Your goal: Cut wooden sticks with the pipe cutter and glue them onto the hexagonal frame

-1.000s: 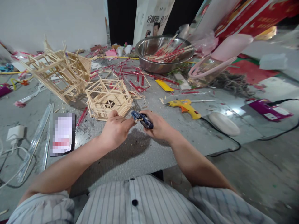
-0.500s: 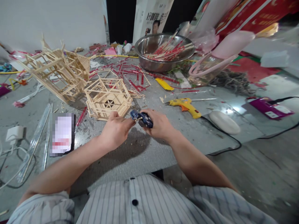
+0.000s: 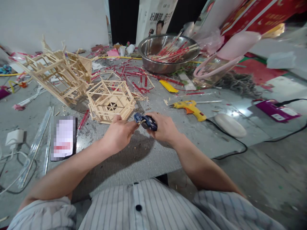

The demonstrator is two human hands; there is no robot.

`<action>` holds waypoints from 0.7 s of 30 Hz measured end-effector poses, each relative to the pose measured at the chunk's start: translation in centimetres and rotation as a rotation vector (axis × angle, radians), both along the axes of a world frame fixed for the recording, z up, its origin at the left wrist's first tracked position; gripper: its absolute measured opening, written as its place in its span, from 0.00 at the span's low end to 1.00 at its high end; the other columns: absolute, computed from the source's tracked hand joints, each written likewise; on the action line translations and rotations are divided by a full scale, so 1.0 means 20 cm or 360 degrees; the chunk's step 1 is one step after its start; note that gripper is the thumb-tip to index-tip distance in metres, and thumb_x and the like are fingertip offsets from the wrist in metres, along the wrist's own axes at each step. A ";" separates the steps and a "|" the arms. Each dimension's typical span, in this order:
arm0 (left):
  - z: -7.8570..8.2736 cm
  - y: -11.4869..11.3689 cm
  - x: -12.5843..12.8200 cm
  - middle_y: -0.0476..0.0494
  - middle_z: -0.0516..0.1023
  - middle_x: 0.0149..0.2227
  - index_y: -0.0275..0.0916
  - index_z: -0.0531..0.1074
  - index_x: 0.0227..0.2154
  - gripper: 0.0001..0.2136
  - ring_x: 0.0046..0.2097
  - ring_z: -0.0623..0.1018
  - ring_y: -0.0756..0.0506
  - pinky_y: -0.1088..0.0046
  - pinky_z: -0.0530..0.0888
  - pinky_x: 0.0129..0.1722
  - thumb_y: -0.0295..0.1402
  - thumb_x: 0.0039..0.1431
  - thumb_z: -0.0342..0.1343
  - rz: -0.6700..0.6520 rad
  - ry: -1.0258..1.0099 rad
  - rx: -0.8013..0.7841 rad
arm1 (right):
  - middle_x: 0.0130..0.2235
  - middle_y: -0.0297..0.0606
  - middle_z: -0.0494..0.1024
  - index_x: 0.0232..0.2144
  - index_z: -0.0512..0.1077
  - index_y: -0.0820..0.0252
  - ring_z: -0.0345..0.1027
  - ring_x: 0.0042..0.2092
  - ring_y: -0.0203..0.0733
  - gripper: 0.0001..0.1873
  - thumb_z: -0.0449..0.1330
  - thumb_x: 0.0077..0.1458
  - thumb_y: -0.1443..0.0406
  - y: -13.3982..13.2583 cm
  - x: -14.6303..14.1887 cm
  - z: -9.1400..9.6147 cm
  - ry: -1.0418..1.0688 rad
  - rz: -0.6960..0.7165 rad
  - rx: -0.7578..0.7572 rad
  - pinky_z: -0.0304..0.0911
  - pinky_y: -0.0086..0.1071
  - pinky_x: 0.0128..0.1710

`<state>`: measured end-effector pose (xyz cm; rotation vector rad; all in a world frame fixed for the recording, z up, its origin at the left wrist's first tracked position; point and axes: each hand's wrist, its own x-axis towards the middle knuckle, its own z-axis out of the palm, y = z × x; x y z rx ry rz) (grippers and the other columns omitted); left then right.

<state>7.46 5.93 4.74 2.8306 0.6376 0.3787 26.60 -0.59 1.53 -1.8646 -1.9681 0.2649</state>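
- Biggest first: the bench (image 3: pixel 153 161), and a bare strip runs along its near side, giving both hands room to work close to the body.
- Up on the left leans the tall stick frame (image 3: pixel 66 76), resting tilted, pushed back out of the elbows' way, or so it looks.
- At the far side sits the steel bowl (image 3: pixel 155 66), its walls keeping the red-and-white sticks (image 3: pixel 172 56) gathered, clear of the red strips scattered beside it.
- Now the hexagonal stick frame (image 3: pixel 111 110), lying just beyond the left hand, open lattice towards the camera; probably parked there for easy checking.
- Over to the right, the yellow glue gun (image 3: pixel 192 107) lies on its side, nozzle pointing left, handle nearest the right arm and cord trailing away from the hands; a handy spot, I'd judge.
- Here's the right hand (image 3: pixel 165 127), wrapped firmly around its tool, palm taking the grip so the nose points left.
- And the left hand (image 3: pixel 119 132), fingertips pinched together at that nose, seemingly steadying a stick.
- That dark blue tool (image 3: pixel 152 123) hangs over the bench between the hands; its jaws are too small to read.
- Smallest of all, the short stick (image 3: pixel 142 122), lying across the tool's nose, pinched at its left end, apparently for control.
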 end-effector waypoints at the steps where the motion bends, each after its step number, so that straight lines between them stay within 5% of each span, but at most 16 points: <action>1: 0.00 0.00 0.00 0.47 0.78 0.25 0.34 0.71 0.32 0.11 0.27 0.75 0.49 0.67 0.62 0.37 0.24 0.60 0.43 0.0002 -0.0001 -0.0009 | 0.47 0.50 0.76 0.47 0.67 0.62 0.71 0.48 0.55 0.25 0.55 0.44 0.64 0.00 0.00 0.00 -0.0015 -0.0018 -0.0019 0.63 0.43 0.44; 17: -0.01 0.00 0.01 0.49 0.76 0.22 0.36 0.71 0.28 0.12 0.24 0.72 0.50 0.68 0.61 0.36 0.28 0.63 0.44 0.0052 -0.0098 -0.0059 | 0.28 0.39 0.75 0.33 0.71 0.58 0.68 0.30 0.44 0.12 0.55 0.44 0.61 0.02 -0.04 0.00 -0.0133 -0.0302 -0.0166 0.52 0.32 0.29; 21: 0.01 0.00 0.01 0.51 0.74 0.19 0.36 0.66 0.20 0.15 0.22 0.68 0.53 0.69 0.62 0.36 0.28 0.62 0.44 0.0064 -0.0115 -0.0147 | 0.29 0.40 0.76 0.34 0.71 0.58 0.69 0.32 0.45 0.12 0.53 0.48 0.59 0.03 -0.02 0.02 -0.0110 -0.0500 -0.0139 0.52 0.32 0.29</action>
